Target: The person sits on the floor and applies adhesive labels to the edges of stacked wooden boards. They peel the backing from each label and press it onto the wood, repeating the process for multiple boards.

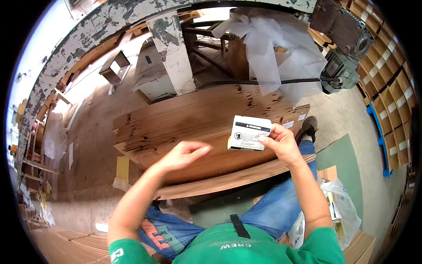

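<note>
My right hand [283, 143] grips the right edge of a white label stack [249, 133] with black bands and a small pictogram, thumb on top. A bit of yellow shows at the stack's left edge. The labels are held above a stack of brown boards [193, 119] lying across in front of me. My left hand [187, 154] hovers over the boards, left of the labels and apart from them. Its thumb and fingers come together, slightly blurred, with nothing visible between them.
A paint-chipped metal frame [169, 48] crosses beyond the boards, with translucent plastic sheeting [277, 48] and a motor [340, 70]. Stacked cartons [387, 97] on a blue pallet [379, 136] stand right. A plastic bag [345, 207] lies by my right arm; yellow card [122, 169] sits left.
</note>
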`<state>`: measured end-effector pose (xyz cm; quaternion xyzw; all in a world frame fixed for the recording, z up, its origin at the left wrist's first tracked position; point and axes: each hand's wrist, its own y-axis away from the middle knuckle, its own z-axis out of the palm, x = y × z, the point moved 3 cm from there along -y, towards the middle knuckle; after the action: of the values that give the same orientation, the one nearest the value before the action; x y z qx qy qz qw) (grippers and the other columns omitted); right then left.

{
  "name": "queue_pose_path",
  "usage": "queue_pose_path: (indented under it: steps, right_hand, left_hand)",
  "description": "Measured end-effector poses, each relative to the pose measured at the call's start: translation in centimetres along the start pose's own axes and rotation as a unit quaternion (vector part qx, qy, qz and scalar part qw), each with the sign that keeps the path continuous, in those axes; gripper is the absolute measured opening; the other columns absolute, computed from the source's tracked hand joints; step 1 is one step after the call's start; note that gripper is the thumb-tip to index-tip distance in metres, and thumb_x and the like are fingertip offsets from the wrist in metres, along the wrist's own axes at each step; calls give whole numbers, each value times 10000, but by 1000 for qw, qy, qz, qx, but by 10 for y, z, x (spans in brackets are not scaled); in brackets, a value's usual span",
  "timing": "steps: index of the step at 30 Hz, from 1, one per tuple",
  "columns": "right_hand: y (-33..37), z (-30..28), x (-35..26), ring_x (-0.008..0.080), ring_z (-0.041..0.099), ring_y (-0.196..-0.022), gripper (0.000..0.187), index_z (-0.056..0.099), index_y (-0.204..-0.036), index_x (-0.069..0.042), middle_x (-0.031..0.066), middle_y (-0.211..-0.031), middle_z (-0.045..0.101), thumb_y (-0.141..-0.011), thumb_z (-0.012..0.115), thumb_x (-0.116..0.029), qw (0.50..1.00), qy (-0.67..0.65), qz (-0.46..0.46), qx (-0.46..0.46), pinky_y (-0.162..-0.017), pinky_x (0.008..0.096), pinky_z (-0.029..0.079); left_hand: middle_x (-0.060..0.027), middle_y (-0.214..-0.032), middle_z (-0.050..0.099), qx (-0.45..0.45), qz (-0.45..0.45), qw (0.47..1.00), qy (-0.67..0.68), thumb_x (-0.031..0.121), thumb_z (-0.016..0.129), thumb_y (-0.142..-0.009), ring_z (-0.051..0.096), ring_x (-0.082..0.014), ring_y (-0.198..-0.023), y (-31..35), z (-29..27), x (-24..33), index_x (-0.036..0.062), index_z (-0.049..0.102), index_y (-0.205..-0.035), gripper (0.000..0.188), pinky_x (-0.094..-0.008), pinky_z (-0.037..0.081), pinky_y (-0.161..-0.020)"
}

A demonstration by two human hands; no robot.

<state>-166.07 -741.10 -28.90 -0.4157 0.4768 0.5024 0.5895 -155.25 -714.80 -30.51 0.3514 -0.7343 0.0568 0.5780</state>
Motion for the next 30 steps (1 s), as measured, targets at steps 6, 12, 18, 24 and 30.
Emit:
queue_pose_path:
  steps: [6, 12, 18, 24, 30]
  right_hand:
    - [2, 8, 14, 80, 592, -845, 208, 511, -1093, -52, 50, -944, 632, -903, 562, -116, 992, -104, 75, 15, -721, 231, 494]
    - [-3, 7, 38, 79, 579, -828, 150, 504, -1051, -34, 48, -951, 617, -922, 524, -109, 990, -133, 44, 31, -754, 233, 474]
    - [-9, 27, 53, 80, 570, -874, 180, 502, -1078, -25, 59, -964, 619, -926, 519, -119, 989, -131, 59, 31, -770, 235, 469]
    - [3, 38, 29, 114, 564, -938, 697, 287, -1378, -52, 80, -1005, 612, -794, 666, -14, 997, -14, 54, -58, -833, 277, 460]
    - [20, 37, 18, 106, 571, -876, 663, 363, -1333, -51, 70, -949, 614, -757, 681, 36, 999, -11, -8, -38, -777, 250, 468]
  left_hand:
    - [-70, -946, 657, -23, 101, 963, 248, 153, 640, -853, 587, -94, -934, -34, 42, 35, 31, 331, -1372, 616, -288, 414, -924]
    - [-155, -983, 622, -43, 38, 936, 346, 10, 676, -784, 617, -131, -813, -17, 67, 35, 155, 48, -1454, 930, -261, 512, -682]
    - [-63, -1136, 577, 3, 112, 941, 320, 3, 679, -781, 510, -132, -1073, -13, 75, 29, 127, 443, -1332, 612, -283, 438, -902]
    - [-36, -1079, 613, 85, 59, 955, 279, 14, 672, -789, 545, -101, -980, -12, 71, 9, 57, 595, -1169, 389, -255, 449, -863]
    - [-42, -1056, 637, 91, 93, 954, 272, 43, 679, -796, 558, -102, -953, -5, 75, 29, 46, 628, -1118, 327, -254, 450, -856]
